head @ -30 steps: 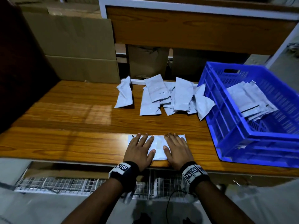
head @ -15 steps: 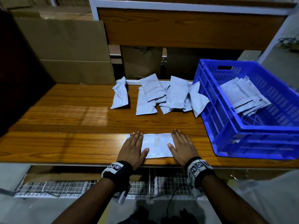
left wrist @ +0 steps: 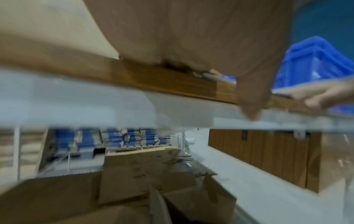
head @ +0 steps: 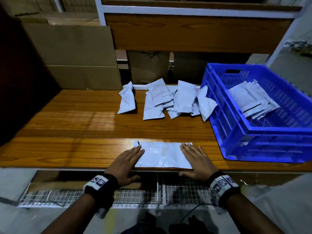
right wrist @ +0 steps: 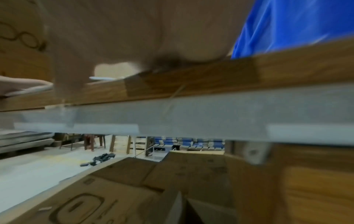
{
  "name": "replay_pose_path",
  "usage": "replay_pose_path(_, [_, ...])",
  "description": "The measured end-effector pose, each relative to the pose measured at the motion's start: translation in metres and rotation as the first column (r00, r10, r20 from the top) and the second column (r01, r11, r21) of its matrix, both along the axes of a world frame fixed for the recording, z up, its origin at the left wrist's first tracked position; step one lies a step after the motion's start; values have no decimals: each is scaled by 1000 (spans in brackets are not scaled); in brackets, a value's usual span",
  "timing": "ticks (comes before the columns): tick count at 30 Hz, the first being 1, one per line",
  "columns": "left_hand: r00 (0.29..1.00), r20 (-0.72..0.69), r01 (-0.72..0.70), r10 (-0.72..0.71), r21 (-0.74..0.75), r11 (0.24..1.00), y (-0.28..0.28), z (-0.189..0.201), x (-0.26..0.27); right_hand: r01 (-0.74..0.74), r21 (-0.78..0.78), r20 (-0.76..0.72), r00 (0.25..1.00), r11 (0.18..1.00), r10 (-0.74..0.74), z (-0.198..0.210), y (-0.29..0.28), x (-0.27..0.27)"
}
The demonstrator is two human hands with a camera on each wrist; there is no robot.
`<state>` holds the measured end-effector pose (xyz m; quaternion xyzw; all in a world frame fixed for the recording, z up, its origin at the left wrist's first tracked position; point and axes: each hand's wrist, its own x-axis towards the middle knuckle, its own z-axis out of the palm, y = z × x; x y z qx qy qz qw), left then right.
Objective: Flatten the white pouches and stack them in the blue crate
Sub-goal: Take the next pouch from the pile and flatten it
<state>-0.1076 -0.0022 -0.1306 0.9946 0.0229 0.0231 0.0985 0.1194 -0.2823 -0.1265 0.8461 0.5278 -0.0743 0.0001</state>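
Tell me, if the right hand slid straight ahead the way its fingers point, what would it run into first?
The right hand lies flat on the flattened pouch, fingers pointing away across the table. Past bare wood, it would probably reach the loose pouches first, beside the blue crate.

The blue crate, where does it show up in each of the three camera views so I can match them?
Head: the blue crate stands at the right on the wooden table, pouches inside.
Left wrist: blurred, upper right, past the table's front edge.
Right wrist: a blurred blue patch at top right.
Shared landmark: the table's front edge, which crosses both wrist views.
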Motion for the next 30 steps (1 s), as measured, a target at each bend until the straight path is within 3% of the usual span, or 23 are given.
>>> replay_pose_path(2, [998, 52, 23, -16, -130, 991, 6, 2, -8, -44, 64, -18, 999, 997, 45, 2, -11, 2])
replay_pose_path(5, [985, 120, -67, 125, -404, 912, 7, 8, -16, 28, 397, -245, 966, 917, 76, 12, -25, 4])
replay_pose_path(7, [945, 155, -133, 289, -625, 769, -3, 16, -16, 210, 537, -389, 921, 817, 18, 24, -29, 1])
replay_pose_path(9, [879, 150, -163, 452, -797, 582, -13, 27, -4, 408, 565, -521, 850, 717, -73, 34, -23, 1])
replay_pose_path(10, [846, 144, -180, 514, -830, 528, -17, 31, 5, 474, 560, -569, 816, 679, -101, 38, -19, 4])
replay_pose_path(12, [788, 97, -280, 608, -823, 494, -20, 37, 24, 570, 513, -624, 761, 642, -177, 42, -10, 13])
replay_pose_path(14, [725, 6, -452, 689, -751, 482, -18, 39, 38, 608, 433, -599, 746, 666, -291, 42, -1, 19])
replay_pose_path(16, [701, -64, -607, 710, -575, 548, -16, 37, 46, 586, 321, -484, 777, 744, -403, 42, 5, 20])
replay_pose_path(18, [694, -40, -677, 719, -374, 634, -15, 35, 45, 582, 197, -255, 808, 789, -532, 45, 6, 13])
replay_pose_path(20, [734, 112, -636, 670, -234, 735, -18, 33, 44, 587, 190, 27, 798, 787, -602, 50, 8, 0])
replay_pose_path(22, [793, 248, -550, 557, -106, 829, -29, 33, 50, 502, 271, 169, 815, 821, -554, 54, 20, -14])
replay_pose_path(26, [924, 208, -321, 320, -28, 947, -63, 31, 77, 178, 313, 56, 977, 933, -205, 40, 67, -35])
replay_pose_path(30, [940, 37, -339, 340, -42, 940, -73, 13, 90, 177, 217, -55, 984, 960, -170, 15, 93, -40])
